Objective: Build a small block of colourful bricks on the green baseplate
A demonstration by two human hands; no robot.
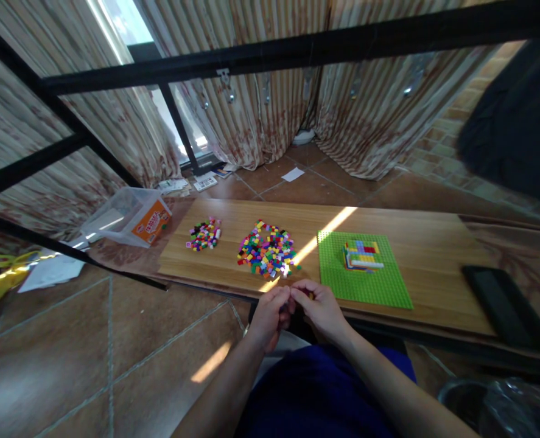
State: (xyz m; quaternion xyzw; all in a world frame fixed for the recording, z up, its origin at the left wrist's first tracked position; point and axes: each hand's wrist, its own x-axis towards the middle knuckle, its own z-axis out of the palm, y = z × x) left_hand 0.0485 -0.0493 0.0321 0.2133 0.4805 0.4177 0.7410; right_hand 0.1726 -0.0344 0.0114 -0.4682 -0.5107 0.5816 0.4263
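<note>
My left hand (274, 313) and my right hand (318, 305) meet just past the table's near edge, fingertips pinched together. A small yellow and reddish toy building brick (311, 295) peeks out from the curled fingers of my right hand. Whatever the left fingers hold is hidden. Just beyond the hands lies a large loose pile of colourful bricks (270, 249). To the right, a green baseplate (365, 292) carries a small built-up block of bricks (361, 255), with yellow, white, red and blue pieces showing.
A smaller brick pile (204, 235) lies farther left on the wooden table (233, 213). Past the table's left end stands a clear plastic box (128, 216) with an orange label. A black flat object (507, 304) rests at the right end. Dark metal bars (270, 58) cross behind the table.
</note>
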